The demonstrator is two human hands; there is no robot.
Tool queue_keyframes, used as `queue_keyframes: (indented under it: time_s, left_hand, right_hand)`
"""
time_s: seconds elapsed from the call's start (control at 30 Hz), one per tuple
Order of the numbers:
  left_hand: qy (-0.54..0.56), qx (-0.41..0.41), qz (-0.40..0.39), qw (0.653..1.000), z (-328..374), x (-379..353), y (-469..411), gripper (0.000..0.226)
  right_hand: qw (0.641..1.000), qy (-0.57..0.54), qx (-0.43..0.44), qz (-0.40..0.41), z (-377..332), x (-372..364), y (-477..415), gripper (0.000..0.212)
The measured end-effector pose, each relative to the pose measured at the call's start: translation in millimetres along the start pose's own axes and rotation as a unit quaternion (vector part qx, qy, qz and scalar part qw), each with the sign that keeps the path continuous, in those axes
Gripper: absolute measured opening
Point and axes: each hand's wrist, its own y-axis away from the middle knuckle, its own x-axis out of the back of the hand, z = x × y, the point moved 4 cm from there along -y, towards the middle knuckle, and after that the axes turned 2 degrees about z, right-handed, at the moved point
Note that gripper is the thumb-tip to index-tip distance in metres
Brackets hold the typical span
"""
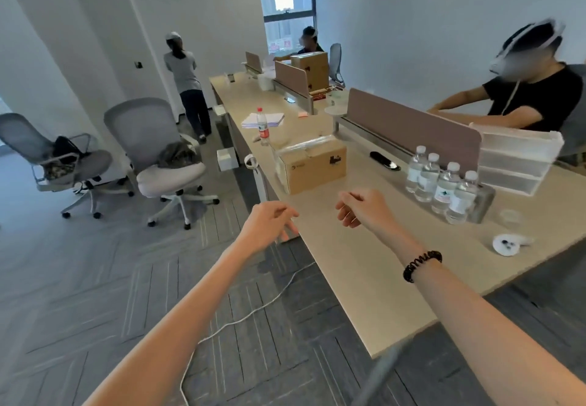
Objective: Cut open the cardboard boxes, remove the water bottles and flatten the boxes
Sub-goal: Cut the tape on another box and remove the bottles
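Left hand (269, 225) and right hand (364, 209) hover, loosely curled, near a taped cardboard box (312, 167).

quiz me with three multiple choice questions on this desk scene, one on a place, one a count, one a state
1. Where does the near cardboard box stand?
A on a chair
B on the desk, left of the water bottles
C on the floor

2. How many white-capped water bottles are in that group?
A two
B six
C four

3. What state is the box in?
A closed, tape across the top
B flaps open
C flattened

Answers:
1 B, it sits on the desktop, left of the bottle row.
2 C, four white caps show in a row.
3 A, its top is shut and shiny tape runs over it.
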Motion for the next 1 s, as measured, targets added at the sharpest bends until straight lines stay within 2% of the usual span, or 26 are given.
queue_keyframes:
  time_s: [0.27, 0.53, 0.73, 0.77, 0.93, 1.0]
  left_hand:
    - [0.027, 0.016, 0.004, 0.999, -65.5, 62.1, -194.9, 0.021]
    - [0.062, -0.013, -0.051, 0.997, -135.5, 57.0, -401.2, 0.019]
    - [0.018, -0.053, -0.092, 0.994, -196.3, 29.8, -572.3, 0.018]
    - [0.01, -0.06, -0.082, 0.995, -199.2, 34.5, -577.5, 0.017]
    - [-0.033, -0.069, -0.123, 0.989, -241.7, -3.1, -677.4, 0.017]
    - [-0.055, -0.069, -0.139, 0.986, -254.8, -21.3, -705.7, 0.021]
  right_hand:
    - [0.999, 0.011, -0.046, 0.002, -0.6, -78.1, -202.1, 0.032]
    - [0.994, 0.016, -0.101, 0.048, 41.6, -115.0, -362.9, 0.029]
    - [0.965, 0.033, -0.187, 0.183, 101.9, -129.7, -466.6, 0.013]
    - [0.961, 0.036, -0.193, 0.195, 104.3, -133.0, -465.6, 0.016]
    - [0.929, 0.062, -0.262, 0.255, 149.7, -147.7, -518.4, 0.032]
    - [0.917, 0.069, -0.265, 0.291, 156.6, -149.1, -536.1, 0.038]
